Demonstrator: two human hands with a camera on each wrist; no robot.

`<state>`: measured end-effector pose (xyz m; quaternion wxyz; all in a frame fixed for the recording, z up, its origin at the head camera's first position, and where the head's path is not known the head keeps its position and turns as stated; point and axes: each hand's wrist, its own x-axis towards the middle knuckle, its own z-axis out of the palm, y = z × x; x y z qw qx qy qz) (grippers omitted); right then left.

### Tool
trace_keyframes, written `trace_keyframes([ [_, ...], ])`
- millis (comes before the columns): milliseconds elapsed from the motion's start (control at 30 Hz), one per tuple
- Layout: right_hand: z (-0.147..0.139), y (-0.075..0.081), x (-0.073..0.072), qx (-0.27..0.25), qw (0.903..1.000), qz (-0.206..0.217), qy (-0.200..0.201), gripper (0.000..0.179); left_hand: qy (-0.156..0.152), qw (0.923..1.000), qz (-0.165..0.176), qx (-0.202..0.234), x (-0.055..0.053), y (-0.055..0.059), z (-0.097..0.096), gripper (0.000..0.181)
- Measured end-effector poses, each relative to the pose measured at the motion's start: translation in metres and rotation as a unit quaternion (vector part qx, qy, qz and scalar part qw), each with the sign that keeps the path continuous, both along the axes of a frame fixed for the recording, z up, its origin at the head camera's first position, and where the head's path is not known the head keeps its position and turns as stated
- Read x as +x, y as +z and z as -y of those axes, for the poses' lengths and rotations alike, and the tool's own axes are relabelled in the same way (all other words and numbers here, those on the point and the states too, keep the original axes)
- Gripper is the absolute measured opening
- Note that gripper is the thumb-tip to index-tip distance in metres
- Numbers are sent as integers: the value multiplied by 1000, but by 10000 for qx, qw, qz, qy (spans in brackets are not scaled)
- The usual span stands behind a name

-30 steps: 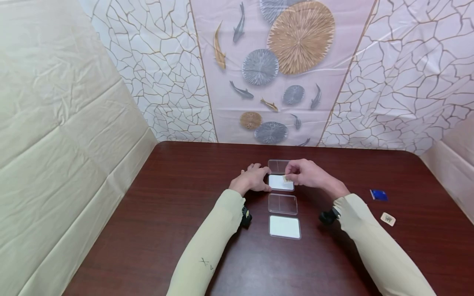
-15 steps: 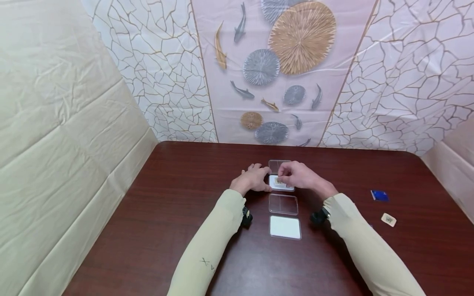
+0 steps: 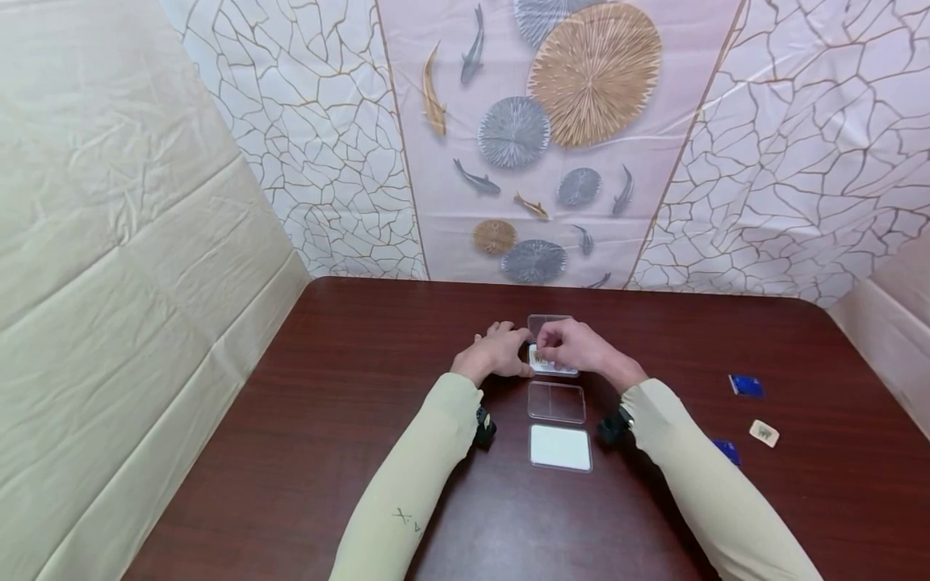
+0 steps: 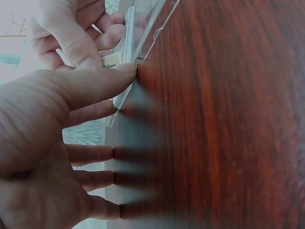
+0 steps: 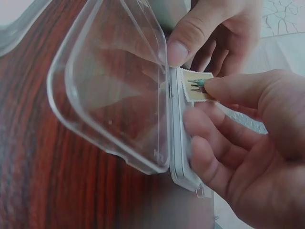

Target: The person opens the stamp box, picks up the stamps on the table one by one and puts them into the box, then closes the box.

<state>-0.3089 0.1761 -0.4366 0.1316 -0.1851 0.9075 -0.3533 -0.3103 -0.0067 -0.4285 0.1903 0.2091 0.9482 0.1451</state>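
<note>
A small postage stamp (image 5: pixel 191 88) with perforated edges and a green figure is pinched between thumb and forefinger of my right hand (image 3: pixel 577 345). It stands at the left part of a clear plastic case (image 3: pixel 563 373) with a white lining, its lower edge close to the lining. My left hand (image 3: pixel 496 352) holds the case's left end between thumb (image 4: pixel 95 86) and forefinger, the other fingers resting on the table. The case's clear lid (image 3: pixel 541 324) lies open behind it, partly hidden by my right hand.
Nearer me lies another open case: a clear lid (image 3: pixel 555 402) and a white-lined base (image 3: pixel 560 448). To the right are a blue packet (image 3: pixel 747 386), another blue piece (image 3: pixel 727 451) partly behind my sleeve, and a cream stamp-like piece (image 3: pixel 764 433). A patterned curtain (image 3: pixel 349 161) hangs behind the table.
My right hand has moved left across the case with the stamp, from its right side to its left part. A second blue piece has come into view beside the right sleeve. My left hand stays put.
</note>
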Motion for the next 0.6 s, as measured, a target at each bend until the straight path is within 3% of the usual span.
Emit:
trace_keyframes([
  [600,6,-5,-9,1020,9920,-663,-341,7,13,10000,-10,68,-1,-2,0,62],
])
